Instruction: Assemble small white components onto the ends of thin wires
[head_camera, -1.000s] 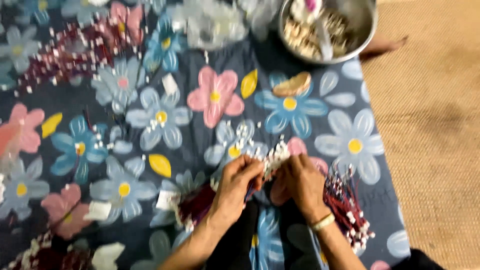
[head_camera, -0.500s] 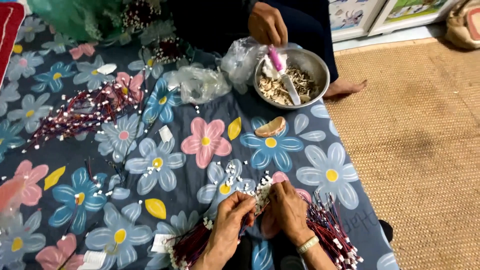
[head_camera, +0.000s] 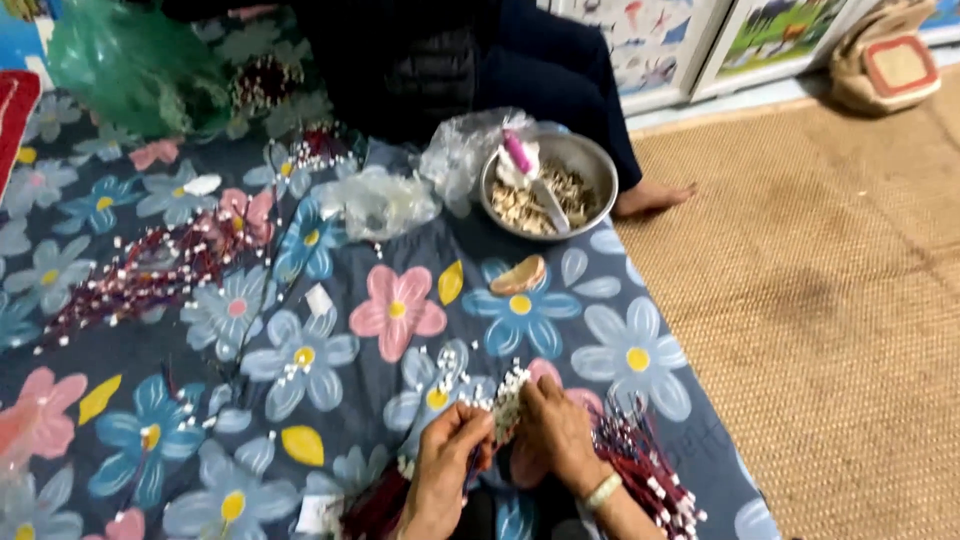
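Low in the frame, just right of centre, a small bundle of white-tipped sticks (head_camera: 507, 400) is pinched between the two hands: the left hand (head_camera: 447, 470) closes on it from the lower left, the right hand (head_camera: 560, 432) clamps it from the right, fingers curled, a pale band at that wrist. The hands are close together, almost touching around the bundle. Just beside the right wrist, toward the lower right, lies a sheaf of dark red sticks with white tips (head_camera: 645, 472); a darker red bunch (head_camera: 375, 508) lies below the left hand at the bottom edge. All of this rests on a dark floral cloth (head_camera: 300, 350) spread on the floor. Loose white bits are scattered on the cloth near the bundle, so a slack grip would likely drop more tips among them, where they would be hard to tell apart; a sweep of the right forearm could also nudge the sheaf toward the cloth's right edge and onto the woven mat (head_camera: 840, 320). Further up, a small orange piece (head_camera: 518, 275) lies below a metal bowl (head_camera: 548, 185) holding pale bits and a pink-handled tool, with crumpled clear plastic bags (head_camera: 385, 200) to its left. Another person's bare foot (head_camera: 652, 198) rests by the bowl. A long red-and-white pile (head_camera: 150, 275) occupies the left. The middle of the cloth offers the most open room.
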